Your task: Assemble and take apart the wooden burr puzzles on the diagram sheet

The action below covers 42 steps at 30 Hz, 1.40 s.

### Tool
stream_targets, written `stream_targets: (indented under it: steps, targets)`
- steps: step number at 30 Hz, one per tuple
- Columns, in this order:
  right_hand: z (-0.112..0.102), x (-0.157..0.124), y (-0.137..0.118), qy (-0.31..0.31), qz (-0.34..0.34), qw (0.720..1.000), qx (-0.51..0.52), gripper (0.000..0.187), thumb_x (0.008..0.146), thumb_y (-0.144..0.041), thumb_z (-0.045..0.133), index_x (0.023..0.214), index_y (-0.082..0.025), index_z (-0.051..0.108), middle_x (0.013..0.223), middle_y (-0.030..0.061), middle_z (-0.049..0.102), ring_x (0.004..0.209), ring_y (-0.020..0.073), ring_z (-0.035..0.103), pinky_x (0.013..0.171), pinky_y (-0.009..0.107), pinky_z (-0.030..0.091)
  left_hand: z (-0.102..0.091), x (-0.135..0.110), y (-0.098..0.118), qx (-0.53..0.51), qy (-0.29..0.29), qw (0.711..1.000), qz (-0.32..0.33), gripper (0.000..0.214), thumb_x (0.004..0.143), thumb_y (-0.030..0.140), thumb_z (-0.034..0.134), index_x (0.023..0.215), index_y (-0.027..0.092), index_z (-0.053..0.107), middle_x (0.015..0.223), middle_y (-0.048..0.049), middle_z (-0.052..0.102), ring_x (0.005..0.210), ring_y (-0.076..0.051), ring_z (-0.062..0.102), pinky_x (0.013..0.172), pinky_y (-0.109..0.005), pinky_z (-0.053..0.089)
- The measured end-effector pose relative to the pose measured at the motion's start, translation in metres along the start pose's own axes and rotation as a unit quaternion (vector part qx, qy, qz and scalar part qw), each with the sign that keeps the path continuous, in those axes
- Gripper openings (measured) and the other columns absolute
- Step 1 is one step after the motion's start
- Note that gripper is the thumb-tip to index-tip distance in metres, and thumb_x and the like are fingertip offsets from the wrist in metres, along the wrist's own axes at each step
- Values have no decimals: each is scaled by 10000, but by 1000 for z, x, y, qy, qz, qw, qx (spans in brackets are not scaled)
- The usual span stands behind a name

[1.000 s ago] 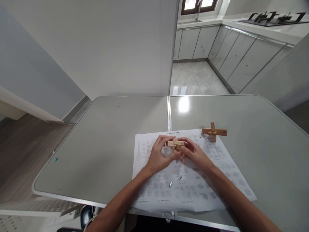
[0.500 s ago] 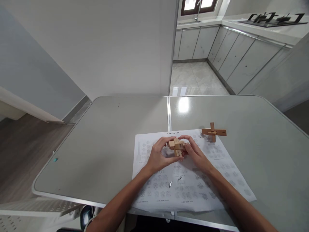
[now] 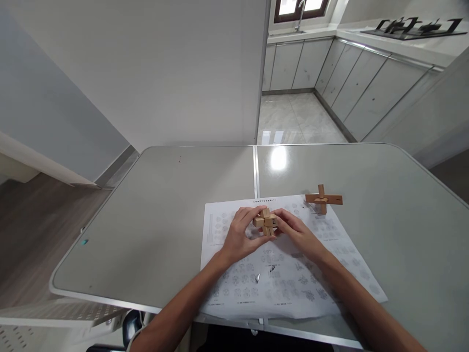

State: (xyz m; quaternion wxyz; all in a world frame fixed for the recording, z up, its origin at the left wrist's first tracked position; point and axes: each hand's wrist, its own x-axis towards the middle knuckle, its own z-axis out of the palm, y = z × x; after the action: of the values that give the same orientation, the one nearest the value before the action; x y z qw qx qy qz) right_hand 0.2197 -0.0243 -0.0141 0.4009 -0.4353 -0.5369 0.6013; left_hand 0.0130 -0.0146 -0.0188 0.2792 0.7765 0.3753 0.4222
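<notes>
A small wooden interlocking puzzle (image 3: 266,222) is held just above a printed instruction sheet (image 3: 289,278) on a grey table (image 3: 154,225). My left hand (image 3: 240,235) pinches its left side with fingers curled round it. My right hand (image 3: 298,232) grips its right side the same way. A dark mark shows on one block's face. A second wooden puzzle, cross-shaped (image 3: 323,199), stands on the sheet's far right corner, apart from both hands.
The table has a seam down its middle and rounded corners. A white partition wall rises behind its left half. Beyond the right half lie a tiled floor and grey kitchen cabinets (image 3: 351,83). A small teal mark (image 3: 84,242) sits by the left table edge.
Both hands have turned the wooden puzzle between them, so a different face with a dark mark now shows. The cross-shaped puzzle has stayed put.
</notes>
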Motion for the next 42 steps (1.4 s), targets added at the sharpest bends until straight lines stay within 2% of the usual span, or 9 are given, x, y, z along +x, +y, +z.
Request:
stream_targets:
  steps: [4, 8, 12, 16, 21, 27, 32, 38, 42]
  targets:
    - [2, -1, -5, 1, 22, 1000, 22, 442, 988, -674, 610, 1039, -238, 664, 975, 35, 694, 825, 201, 655, 780, 343, 603, -1, 1, 2, 51, -8, 998, 38, 659, 876, 419, 855, 1454, 319, 554, 1215, -75, 707, 1096, -280, 635, 979, -452, 520]
    - [1, -2, -11, -46, 49, 996, 62, 445, 976, -671, 634, 1005, -228, 667, 917, 26, 685, 780, 191, 638, 799, 365, 593, -6, 2, 4, 72, -28, 994, 76, 610, 903, 397, 824, 1442, 297, 557, 1183, -82, 714, 1081, -284, 636, 978, -450, 504]
    - [-2, -3, -10, -51, 50, 995, 72, 445, 979, -658, 642, 1030, -217, 681, 955, 34, 690, 775, 184, 637, 790, 358, 587, -7, 2, 2, 63, -28, 996, 55, 615, 896, 429, 829, 1441, 291, 581, 1174, -86, 724, 1090, -289, 636, 988, -454, 503]
    - [-4, -2, -3, -4, 30, 998, 62, 418, 989, -623, 656, 1100, -223, 700, 1052, 40, 688, 811, 175, 637, 822, 344, 568, -3, 2, -4, 39, -15, 999, 4, 718, 845, 498, 870, 1470, 330, 560, 1218, -74, 720, 1142, -298, 624, 1023, -482, 506]
    - [-8, 4, 1, 89, 52, 986, 134, 459, 907, -630, 760, 1026, -191, 703, 782, -13, 605, 635, 129, 529, 591, 268, 474, -1, 3, -8, -2, 16, 997, -71, 884, 811, 503, 898, 1543, 310, 443, 1326, -94, 648, 1158, -280, 628, 1028, -481, 515]
    - [-17, -11, 2, 161, 100, 946, 264, 275, 888, -432, 835, 992, -205, 719, 938, 47, 679, 686, 131, 591, 544, 233, 560, 0, 3, -6, -10, 49, 991, -126, 493, 994, 452, 699, 1414, 261, 526, 1334, -105, 592, 1144, -242, 628, 859, -360, 572]
    - [-24, -32, 11, 178, 98, 925, 321, 134, 901, -310, 792, 970, -235, 706, 996, 80, 700, 701, 148, 639, 476, 221, 590, 0, 2, -5, -9, 48, 991, -127, 378, 1037, 439, 622, 1361, 252, 566, 1313, -109, 575, 1089, -230, 623, 622, -262, 548]
    - [-11, -57, 0, 241, 98, 907, 332, 180, 908, -357, 790, 1056, -264, 749, 1301, 81, 721, 881, 170, 721, 554, 225, 645, -3, 3, -5, -15, 50, 991, -126, 280, 1043, 412, 605, 1263, 238, 607, 1282, -95, 585, 1036, -199, 641, 675, -274, 561]
    - [13, -99, -4, 277, 113, 923, 242, 303, 893, -391, 826, 1170, -298, 749, 1205, 66, 757, 846, 199, 717, 630, 291, 659, -3, 4, -4, -25, 28, 992, -120, 208, 1038, 369, 615, 1183, 221, 629, 1225, -74, 623, 909, -156, 672, 750, -295, 575]
